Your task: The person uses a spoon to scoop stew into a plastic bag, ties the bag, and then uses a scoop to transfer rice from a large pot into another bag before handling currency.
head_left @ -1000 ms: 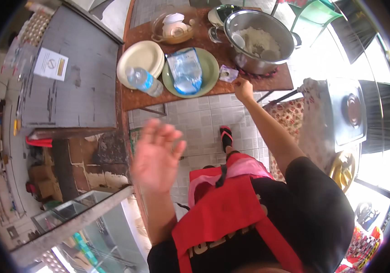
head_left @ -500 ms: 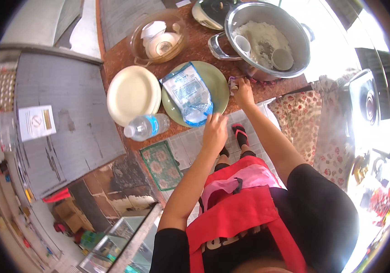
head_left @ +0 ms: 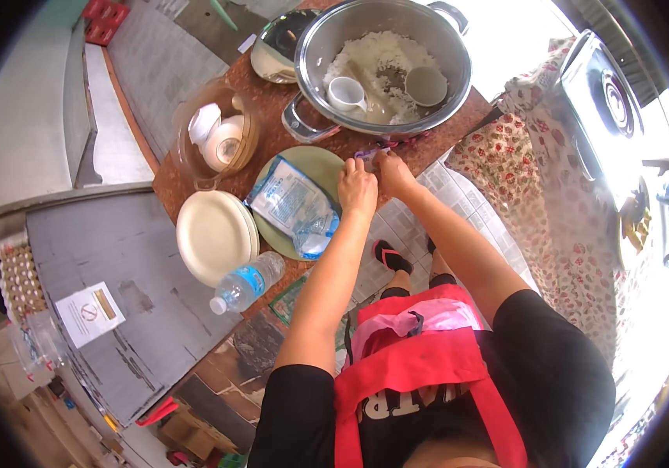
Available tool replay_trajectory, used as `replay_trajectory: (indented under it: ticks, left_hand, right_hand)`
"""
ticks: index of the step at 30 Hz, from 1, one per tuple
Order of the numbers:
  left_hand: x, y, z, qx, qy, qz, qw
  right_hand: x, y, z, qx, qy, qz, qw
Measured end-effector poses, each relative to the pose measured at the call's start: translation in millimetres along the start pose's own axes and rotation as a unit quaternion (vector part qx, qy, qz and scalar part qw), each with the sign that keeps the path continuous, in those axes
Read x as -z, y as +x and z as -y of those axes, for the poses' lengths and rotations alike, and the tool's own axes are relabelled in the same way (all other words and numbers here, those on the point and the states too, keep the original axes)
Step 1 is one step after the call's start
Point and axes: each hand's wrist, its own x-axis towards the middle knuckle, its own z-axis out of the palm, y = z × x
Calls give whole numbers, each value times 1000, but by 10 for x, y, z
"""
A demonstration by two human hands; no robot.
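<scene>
My left hand (head_left: 357, 187) and my right hand (head_left: 393, 173) meet at the near edge of a wooden table (head_left: 266, 140), fingers pinched together on a small purple wrapper (head_left: 368, 154). Just left of them a green plate (head_left: 320, 168) carries a clear plastic bag (head_left: 294, 204) of white contents. Beyond the hands stands a big steel pot (head_left: 385, 66) of white rice with two small cups inside.
A stack of cream plates (head_left: 213, 236) and a lying water bottle (head_left: 245, 282) sit left of the green plate. A clear lidded bowl (head_left: 209, 132) holds white cups. A flowered cloth (head_left: 537, 179) covers a stand at right, with a gas stove (head_left: 611, 101) on it. Tiled floor lies below.
My left hand came up from waist height to the table edge and joined my right hand at the small wrapper. The view has tilted closer over the table.
</scene>
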Motion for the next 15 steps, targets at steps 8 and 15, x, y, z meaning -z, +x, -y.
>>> replay_trajectory:
  ticks: [8,15]
  left_hand:
    - [-37,36,26,34,30,-1,999]
    - [-121,-47,-158,118,7,-10,993]
  right_hand:
    - [696,-361,-179,-266,624,103,727]
    - [699,-126,-248,-301,382,93,869]
